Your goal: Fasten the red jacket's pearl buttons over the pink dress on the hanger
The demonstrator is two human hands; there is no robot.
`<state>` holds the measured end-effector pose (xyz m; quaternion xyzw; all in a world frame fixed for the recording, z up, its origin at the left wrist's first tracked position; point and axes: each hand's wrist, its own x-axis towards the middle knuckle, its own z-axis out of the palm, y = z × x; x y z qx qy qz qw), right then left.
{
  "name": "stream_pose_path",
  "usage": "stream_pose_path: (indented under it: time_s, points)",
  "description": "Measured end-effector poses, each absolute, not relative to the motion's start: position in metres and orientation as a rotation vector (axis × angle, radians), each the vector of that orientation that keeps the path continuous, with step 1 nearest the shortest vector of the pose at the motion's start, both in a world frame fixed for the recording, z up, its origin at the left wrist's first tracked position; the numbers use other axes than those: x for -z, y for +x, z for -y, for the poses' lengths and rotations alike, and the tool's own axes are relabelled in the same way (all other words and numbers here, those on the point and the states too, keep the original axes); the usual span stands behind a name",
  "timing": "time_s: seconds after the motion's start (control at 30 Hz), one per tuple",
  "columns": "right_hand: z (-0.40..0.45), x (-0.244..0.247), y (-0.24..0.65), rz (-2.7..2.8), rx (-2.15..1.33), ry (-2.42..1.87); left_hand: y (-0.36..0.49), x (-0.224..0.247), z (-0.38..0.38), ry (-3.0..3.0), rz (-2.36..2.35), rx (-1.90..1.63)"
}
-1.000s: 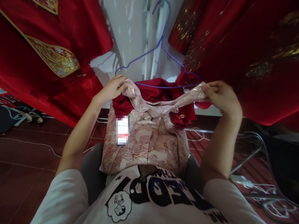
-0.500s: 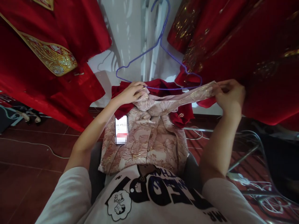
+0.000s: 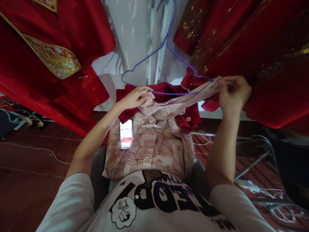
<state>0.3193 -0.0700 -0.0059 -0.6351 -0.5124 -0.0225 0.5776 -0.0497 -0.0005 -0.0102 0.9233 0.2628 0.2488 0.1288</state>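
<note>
A pink brocade garment (image 3: 147, 141) with gold flowers and red fabric (image 3: 189, 124) lies across my lap. Behind its upper edge stands a purple hanger (image 3: 166, 39), hook up. With its right end, my right hand (image 3: 235, 91) pinches a strap-like upper part of the garment, pulled taut and raised. That strap covers the hanger's right corner. My left hand (image 3: 141, 95) is closed on the garment's other upper part, close to the hanger's bottom bar; whether it also grips the bar I cannot tell. A phone (image 3: 126, 133) showing a timer lies on the garment.
Red garments with gold embroidery (image 3: 60, 61) hang at the left, and more red garments (image 3: 253, 64) hang at the right. A pale wall (image 3: 130, 29) is between them. At the right stand a metal-framed chair (image 3: 263, 145) and some white cables (image 3: 260, 190) on the tiled floor.
My right hand has lifted the strap slightly upward and to the left, and the strap now overlaps the hanger's right corner. My left hand has barely moved.
</note>
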Motion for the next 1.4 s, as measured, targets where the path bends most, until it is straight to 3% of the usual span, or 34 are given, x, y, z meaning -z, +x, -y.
stream_pose_path:
  time_s: [0.2, 0.4, 0.63, 0.73, 1.03, 1.4]
  points:
    - [0.071, -0.010, 0.288, 1.401, 0.250, -1.416, -0.050, 0.008, 0.009, 2.624, -0.726, -0.704]
    - [0.045, -0.021, 0.258, 1.472, 0.092, -1.376, -0.051, 0.009, 0.009, 2.593, -0.726, -0.758]
    - [0.034, -0.012, 0.263, 1.477, 0.066, -1.337, -0.075, 0.003, -0.006, 2.317, -1.612, -1.186]
    - [0.029, -0.009, 0.268, 1.496, 0.084, -1.299, -0.103, 0.014, -0.020, 2.121, -1.780, -1.379]
    - [0.016, -0.003, 0.275, 1.413, 0.091, -1.117, -0.141, 0.057, -0.046, 1.553, -1.394, -1.811]
    - [0.016, -0.004, 0.275, 1.393, 0.077, -1.087, -0.126, 0.023, -0.068, 1.654, -1.264, -1.837]
